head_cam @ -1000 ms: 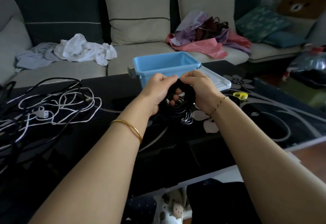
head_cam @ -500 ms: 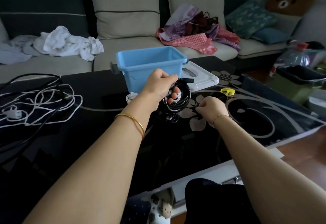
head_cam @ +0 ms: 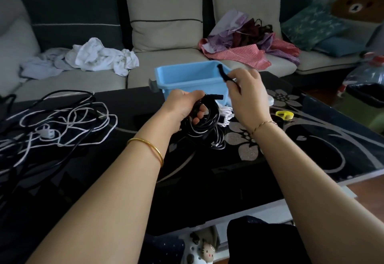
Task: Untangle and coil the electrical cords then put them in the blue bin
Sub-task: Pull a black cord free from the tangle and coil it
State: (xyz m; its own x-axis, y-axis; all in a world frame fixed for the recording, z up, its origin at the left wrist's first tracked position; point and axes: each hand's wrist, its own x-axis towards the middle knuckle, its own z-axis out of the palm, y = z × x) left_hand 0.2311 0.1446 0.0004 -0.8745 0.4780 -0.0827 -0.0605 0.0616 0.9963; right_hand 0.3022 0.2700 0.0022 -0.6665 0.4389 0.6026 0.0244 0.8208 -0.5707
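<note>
1 wide-angle view, worn on the person's head, faces forward and down. The left hand point(head_cam: 182, 108) and right hand point(head_cam: 247, 94) sit close before it above the table point(head_cam: 207, 191), with the sofa point(head_cam: 166, 60) farther off.

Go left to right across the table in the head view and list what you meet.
Tangled cords → left hand gripping the black coil → right hand pinching a black strip → yellow object. The blue bin overlaps the hands, so it is left out.

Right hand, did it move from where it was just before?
Yes. The right hand rose from the table up to the blue bin's right rim, pinching a black strap.
</note>
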